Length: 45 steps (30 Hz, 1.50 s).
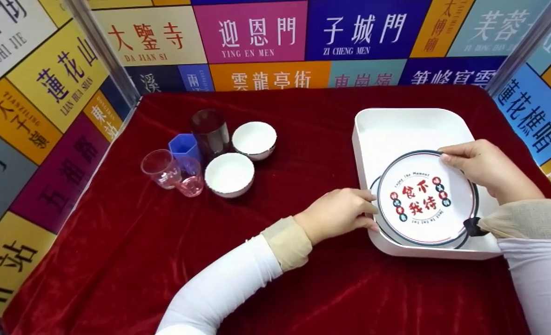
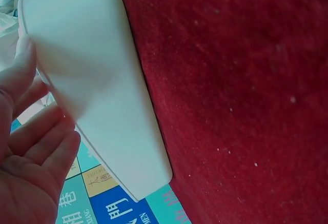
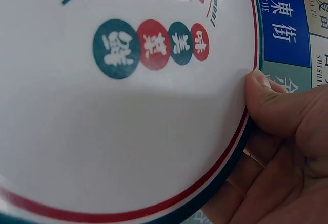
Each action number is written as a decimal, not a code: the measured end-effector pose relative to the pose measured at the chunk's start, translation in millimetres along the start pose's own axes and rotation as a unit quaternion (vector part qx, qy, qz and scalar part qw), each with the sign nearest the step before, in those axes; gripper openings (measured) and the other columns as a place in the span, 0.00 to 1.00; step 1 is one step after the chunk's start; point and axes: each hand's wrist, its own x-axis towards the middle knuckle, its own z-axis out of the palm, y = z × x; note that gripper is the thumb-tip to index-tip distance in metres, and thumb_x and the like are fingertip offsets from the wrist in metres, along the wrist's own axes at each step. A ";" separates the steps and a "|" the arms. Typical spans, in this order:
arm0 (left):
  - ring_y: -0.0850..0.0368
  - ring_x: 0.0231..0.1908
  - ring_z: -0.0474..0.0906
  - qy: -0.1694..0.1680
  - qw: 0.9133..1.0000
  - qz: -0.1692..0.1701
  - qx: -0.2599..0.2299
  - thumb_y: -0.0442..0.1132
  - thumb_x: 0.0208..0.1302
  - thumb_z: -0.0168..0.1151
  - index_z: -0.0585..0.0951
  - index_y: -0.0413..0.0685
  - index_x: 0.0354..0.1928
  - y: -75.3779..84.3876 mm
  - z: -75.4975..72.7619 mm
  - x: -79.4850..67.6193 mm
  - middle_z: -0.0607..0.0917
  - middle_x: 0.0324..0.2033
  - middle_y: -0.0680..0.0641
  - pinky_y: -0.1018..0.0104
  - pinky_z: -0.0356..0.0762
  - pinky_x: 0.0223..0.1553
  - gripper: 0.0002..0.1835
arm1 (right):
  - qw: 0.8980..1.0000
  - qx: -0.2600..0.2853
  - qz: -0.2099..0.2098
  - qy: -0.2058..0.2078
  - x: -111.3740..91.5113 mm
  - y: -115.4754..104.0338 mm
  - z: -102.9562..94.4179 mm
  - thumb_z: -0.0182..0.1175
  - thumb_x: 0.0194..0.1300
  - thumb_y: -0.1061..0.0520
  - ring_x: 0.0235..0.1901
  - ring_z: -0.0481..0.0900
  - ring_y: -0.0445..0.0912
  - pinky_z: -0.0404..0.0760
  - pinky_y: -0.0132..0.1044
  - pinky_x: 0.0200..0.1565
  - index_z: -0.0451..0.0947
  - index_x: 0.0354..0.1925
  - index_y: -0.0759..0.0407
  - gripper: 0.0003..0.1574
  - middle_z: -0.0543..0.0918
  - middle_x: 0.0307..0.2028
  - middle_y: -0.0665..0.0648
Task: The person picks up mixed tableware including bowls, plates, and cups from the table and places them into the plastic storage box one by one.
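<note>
Printed plate (image 1: 427, 197) is over the white tray (image 1: 408, 130), with the right hand (image 1: 485, 167) pinching its rim, thumb on top and fingers underneath. Another plate (image 1: 386, 229) pokes out below it. Left hand (image 1: 338, 211) is at the tray's left side, fingers bent, can't tell if it's gripping anything. Two white bowls (image 1: 229, 173) and a dark cup (image 1: 209, 132) sit well apart, left on the red cloth (image 1: 294, 298).

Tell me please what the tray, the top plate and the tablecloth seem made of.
Tray: probably matt plastic, with smooth rounded corners. Top plate: glossy ceramic or melamine; its printed face shows soft sheen. Tablecloth: likely velvet; its pile shows pale streaks.
</note>
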 end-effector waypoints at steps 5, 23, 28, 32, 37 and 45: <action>0.66 0.45 0.83 0.000 1.000 -0.015 -0.002 0.55 0.64 0.67 0.90 0.58 0.47 2.3 0.3 0.7 0.85 0.43 0.57 0.75 0.79 0.51 0.15 | 1.000 -0.003 0.014 -0.010 2.6 4.7 1.2 0.52 0.78 0.52 0.32 0.80 0.40 0.85 0.35 0.31 0.71 0.68 0.68 0.28 0.85 0.39 0.54; 0.65 0.50 0.82 -0.020 0.999 -0.028 0.035 0.58 0.63 0.65 0.89 0.59 0.45 4.4 1.8 1.3 0.87 0.44 0.58 0.74 0.79 0.53 0.16 | 0.999 -0.007 0.019 -0.051 23.8 14.7 16.0 0.53 0.77 0.54 0.31 0.78 0.36 0.81 0.30 0.33 0.68 0.69 0.71 0.30 0.83 0.44 0.60; 0.64 0.52 0.82 -0.022 0.999 -0.027 0.042 0.58 0.63 0.65 0.89 0.60 0.45 3.6 2.2 0.7 0.87 0.46 0.57 0.73 0.80 0.53 0.16 | 0.998 -0.008 0.027 -0.060 27.8 17.2 22.7 0.50 0.79 0.53 0.35 0.78 0.40 0.81 0.29 0.35 0.66 0.70 0.70 0.30 0.79 0.50 0.68; 0.64 0.43 0.81 -0.020 0.998 -0.015 0.058 0.59 0.64 0.64 0.89 0.61 0.42 2.7 1.6 -0.7 0.84 0.40 0.57 0.72 0.81 0.47 0.15 | 0.996 -0.017 0.032 -0.088 28.8 18.5 27.5 0.46 0.79 0.51 0.40 0.78 0.45 0.81 0.30 0.37 0.63 0.71 0.69 0.32 0.73 0.55 0.73; 0.64 0.44 0.82 -0.022 0.995 -0.006 0.092 0.60 0.63 0.65 0.87 0.60 0.42 2.9 0.5 -0.1 0.85 0.40 0.58 0.71 0.80 0.48 0.16 | 0.993 -0.016 0.031 -0.110 29.6 19.7 32.9 0.44 0.80 0.48 0.43 0.78 0.49 0.81 0.34 0.40 0.62 0.70 0.69 0.33 0.69 0.57 0.74; 0.61 0.45 0.83 -0.033 0.994 -0.026 0.099 0.62 0.62 0.64 0.84 0.58 0.44 5.5 -0.4 2.2 0.85 0.42 0.58 0.67 0.81 0.47 0.19 | 0.993 -0.027 0.029 -0.110 29.1 16.7 34.5 0.42 0.80 0.45 0.69 0.57 0.71 0.58 0.67 0.71 0.57 0.71 0.74 0.38 0.58 0.70 0.80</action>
